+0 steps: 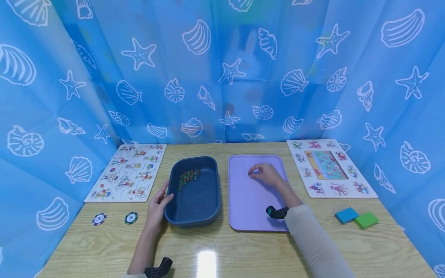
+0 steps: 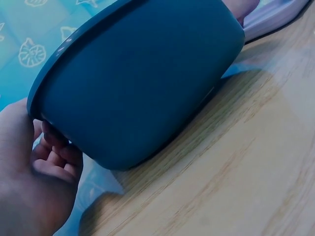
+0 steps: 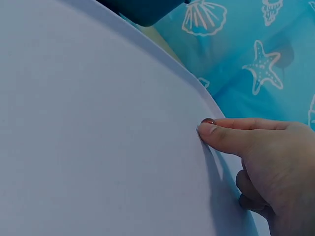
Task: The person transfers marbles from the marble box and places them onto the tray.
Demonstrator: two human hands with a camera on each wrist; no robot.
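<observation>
My left hand (image 1: 159, 206) grips the left rim of a dark blue rectangular tub (image 1: 196, 206), thumb over the edge and fingers curled against the outer wall in the left wrist view. Inside the tub, several small green and orange-red marbles (image 1: 189, 175) cluster toward the upper left. Above the upper part of a lilac tray (image 1: 243, 204), my right hand (image 1: 267, 175) pinches a small shiny reddish-brown marble (image 3: 208, 121) between thumb and index finger. The other fingers are curled in. Most of that marble is hidden by the fingertips.
Picture puzzle boards stand at the back left (image 1: 128, 173) and back right (image 1: 330, 168). Two poker chips, marked 10 (image 1: 99, 219) and 20 (image 1: 131, 218), lie left of the left forearm. A blue block (image 1: 346, 215) and a green block (image 1: 366, 220) lie at the right.
</observation>
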